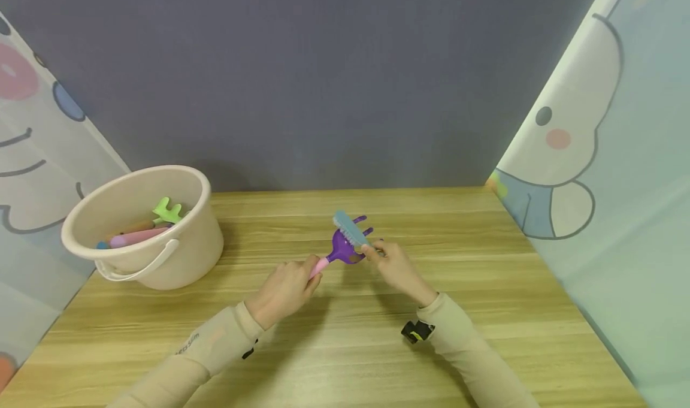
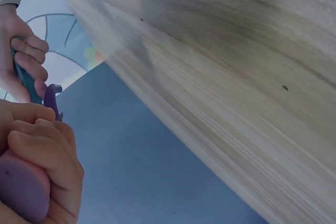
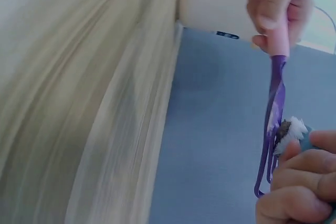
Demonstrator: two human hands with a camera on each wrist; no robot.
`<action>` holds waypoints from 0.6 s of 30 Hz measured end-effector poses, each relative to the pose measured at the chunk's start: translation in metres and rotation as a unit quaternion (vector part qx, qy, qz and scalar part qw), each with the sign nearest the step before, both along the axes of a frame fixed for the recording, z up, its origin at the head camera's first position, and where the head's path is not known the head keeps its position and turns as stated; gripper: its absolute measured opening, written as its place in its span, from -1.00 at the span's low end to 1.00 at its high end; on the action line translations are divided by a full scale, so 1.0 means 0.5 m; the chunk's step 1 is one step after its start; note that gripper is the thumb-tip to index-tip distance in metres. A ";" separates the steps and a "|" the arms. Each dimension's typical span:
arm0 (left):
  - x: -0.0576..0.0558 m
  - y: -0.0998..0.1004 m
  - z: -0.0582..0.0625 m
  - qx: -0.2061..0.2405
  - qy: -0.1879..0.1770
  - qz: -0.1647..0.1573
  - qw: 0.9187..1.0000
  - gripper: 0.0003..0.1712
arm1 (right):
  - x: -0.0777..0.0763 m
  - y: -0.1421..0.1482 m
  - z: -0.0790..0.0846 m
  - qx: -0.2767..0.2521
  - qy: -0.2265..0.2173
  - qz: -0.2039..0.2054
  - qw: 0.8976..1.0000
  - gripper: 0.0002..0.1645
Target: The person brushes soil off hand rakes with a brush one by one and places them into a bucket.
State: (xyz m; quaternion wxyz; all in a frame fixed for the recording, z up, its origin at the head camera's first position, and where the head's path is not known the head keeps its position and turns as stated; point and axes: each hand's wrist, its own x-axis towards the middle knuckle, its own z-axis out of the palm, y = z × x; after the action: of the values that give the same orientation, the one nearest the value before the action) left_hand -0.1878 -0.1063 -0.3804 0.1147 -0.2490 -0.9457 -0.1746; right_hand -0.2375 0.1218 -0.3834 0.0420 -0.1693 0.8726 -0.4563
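My left hand [image 1: 284,289] grips the pink handle of a purple toy garden rake [image 1: 342,247], its curved tines pointing away from me. A light-blue brush [image 1: 350,227] with white bristles is in my right hand [image 1: 396,270], fingers curled round its handle. Across the rake's head lies the brush, bristles towards the purple plastic. In the right wrist view the bristles [image 3: 295,129] meet the rake near its tines, and some of them look dark brown. A brown smudge [image 1: 354,258] marks the rake's head. Both tools are held above the wooden table [image 1: 345,348].
At the left stands a cream bucket [image 1: 188,258] with its handle hanging down in front. Inside it are a green fork-like toy [image 1: 168,209], a pink piece [image 1: 141,236] and other tools. A dark grey panel [image 1: 345,84] rises behind the table, with cartoon-printed sheets at both sides.
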 end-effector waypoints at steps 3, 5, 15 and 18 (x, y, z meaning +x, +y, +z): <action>-0.001 -0.001 0.000 -0.006 -0.001 -0.002 1.000 -0.88 | -0.004 0.005 0.005 -0.032 -0.033 0.007 0.999 -0.59; -0.003 -0.002 -0.002 -0.012 0.002 -0.002 1.000 -0.87 | -0.005 0.007 0.006 -0.039 -0.041 0.007 0.998 -0.58; -0.001 -0.008 -0.010 -0.028 0.008 -0.003 1.000 -0.88 | -0.002 0.010 0.003 -0.079 -0.098 0.013 0.992 -0.55; 0.000 -0.008 -0.009 -0.025 0.002 -0.002 1.000 -0.88 | -0.001 0.010 0.003 -0.108 -0.117 0.011 0.987 -0.57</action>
State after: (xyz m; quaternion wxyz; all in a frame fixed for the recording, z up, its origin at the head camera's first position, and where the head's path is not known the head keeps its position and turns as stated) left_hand -0.1879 -0.1105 -0.3847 0.1103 -0.2542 -0.9489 -0.1509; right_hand -0.2380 0.1265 -0.3817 0.1302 -0.1280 0.8055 -0.5637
